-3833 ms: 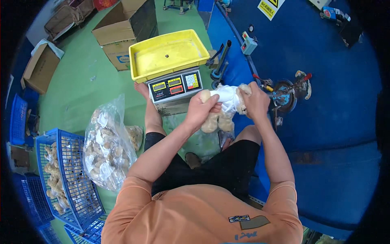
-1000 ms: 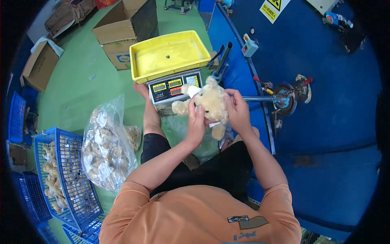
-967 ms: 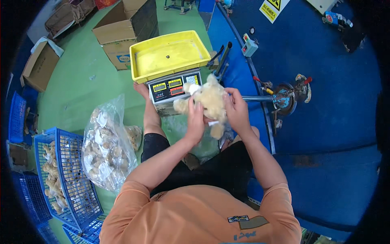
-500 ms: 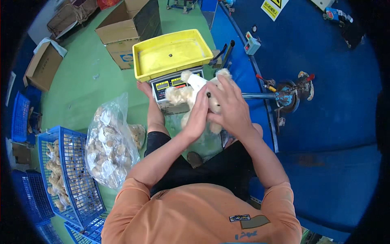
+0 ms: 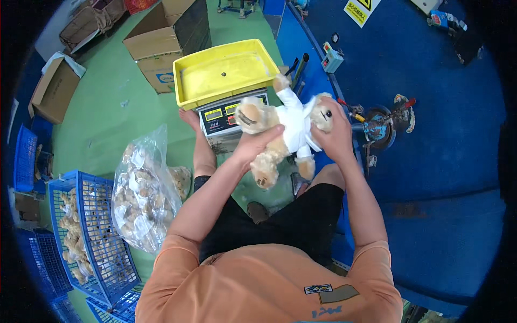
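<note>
A cream teddy bear (image 5: 293,128) in a white robe-like top lies on its side across my two hands, over the space between my knees. Its head points right and its feet point left. My left hand (image 5: 257,146) is closed around the lower body between the legs, with the thumb on top. My right hand (image 5: 338,135) grips the head, covering much of the face; one dark eye shows. Just beyond the feet stands a scale (image 5: 218,114) bearing a shallow yellow tray (image 5: 186,103), which has a small dark spot on its bottom.
A clear bag (image 5: 144,202) of similar bears stands at left, beside a blue crate (image 5: 99,237) holding more. Cardboard boxes (image 5: 156,64) are on the green floor farther off. To my right rises a blue machine (image 5: 431,156) with a valve assembly (image 5: 379,129) and a small switch box (image 5: 332,58).
The bear has turned onto its side, showing its body and soles. My hands, close together around its head before, have spread apart, the left onto the lower body, the right farther right.
</note>
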### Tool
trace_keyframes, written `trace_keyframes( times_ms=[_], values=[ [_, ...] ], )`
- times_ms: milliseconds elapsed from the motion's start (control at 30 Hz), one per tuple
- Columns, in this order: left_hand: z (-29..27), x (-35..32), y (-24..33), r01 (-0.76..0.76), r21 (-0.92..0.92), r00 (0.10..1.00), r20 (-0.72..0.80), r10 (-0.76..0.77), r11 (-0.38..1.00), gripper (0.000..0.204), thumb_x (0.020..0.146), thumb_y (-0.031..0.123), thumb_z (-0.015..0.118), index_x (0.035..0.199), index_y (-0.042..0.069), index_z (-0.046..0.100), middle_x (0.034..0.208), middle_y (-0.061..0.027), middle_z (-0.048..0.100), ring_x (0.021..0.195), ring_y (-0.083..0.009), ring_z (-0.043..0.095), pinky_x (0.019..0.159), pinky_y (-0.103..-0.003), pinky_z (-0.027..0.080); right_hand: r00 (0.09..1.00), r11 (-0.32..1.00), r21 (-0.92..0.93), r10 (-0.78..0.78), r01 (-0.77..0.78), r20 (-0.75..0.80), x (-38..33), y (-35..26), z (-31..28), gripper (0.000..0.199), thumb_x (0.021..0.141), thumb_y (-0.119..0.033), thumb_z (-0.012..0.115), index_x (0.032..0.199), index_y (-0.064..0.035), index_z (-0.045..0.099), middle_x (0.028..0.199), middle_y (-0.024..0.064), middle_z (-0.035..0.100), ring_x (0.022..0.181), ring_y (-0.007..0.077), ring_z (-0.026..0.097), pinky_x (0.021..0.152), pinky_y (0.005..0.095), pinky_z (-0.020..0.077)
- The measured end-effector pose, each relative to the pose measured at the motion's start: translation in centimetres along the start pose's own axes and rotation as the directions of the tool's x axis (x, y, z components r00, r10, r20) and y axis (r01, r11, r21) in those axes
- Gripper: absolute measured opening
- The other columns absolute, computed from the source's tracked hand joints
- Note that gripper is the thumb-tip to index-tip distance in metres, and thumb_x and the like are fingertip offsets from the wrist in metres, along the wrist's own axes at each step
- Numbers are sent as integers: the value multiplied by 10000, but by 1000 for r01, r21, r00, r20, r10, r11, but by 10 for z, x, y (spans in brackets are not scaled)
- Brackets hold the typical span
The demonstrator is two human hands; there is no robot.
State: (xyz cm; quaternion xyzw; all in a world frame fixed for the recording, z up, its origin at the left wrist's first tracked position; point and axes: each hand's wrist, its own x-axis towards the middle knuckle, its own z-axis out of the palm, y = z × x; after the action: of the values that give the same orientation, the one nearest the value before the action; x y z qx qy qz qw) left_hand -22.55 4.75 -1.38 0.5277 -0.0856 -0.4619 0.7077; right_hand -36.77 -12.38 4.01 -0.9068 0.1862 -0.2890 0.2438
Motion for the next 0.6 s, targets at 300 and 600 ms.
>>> trace_keyframes(
  times_ms=[300,600],
  values=[
    [-94,-22,44,-109,317,983,-107,149,942,535,871,171,755,1320,-53,571,1246,-157,660,1070,-222,651,940,-341,523,966,966,165,-221,198,137,10,-23,8,505,777,-157,768,1246,-91,591,1381,90,561,1185,306,592,965,386,485],
    [-135,61,117,-400,356,788,-336,515,845,429,890,195,719,1230,-51,635,1120,-160,688,964,-204,651,848,-309,533,974,933,-306,218,-191,56,33,22,10,276,969,-342,585,970,-80,674,849,67,728,695,322,664,639,417,503]
  ],
)
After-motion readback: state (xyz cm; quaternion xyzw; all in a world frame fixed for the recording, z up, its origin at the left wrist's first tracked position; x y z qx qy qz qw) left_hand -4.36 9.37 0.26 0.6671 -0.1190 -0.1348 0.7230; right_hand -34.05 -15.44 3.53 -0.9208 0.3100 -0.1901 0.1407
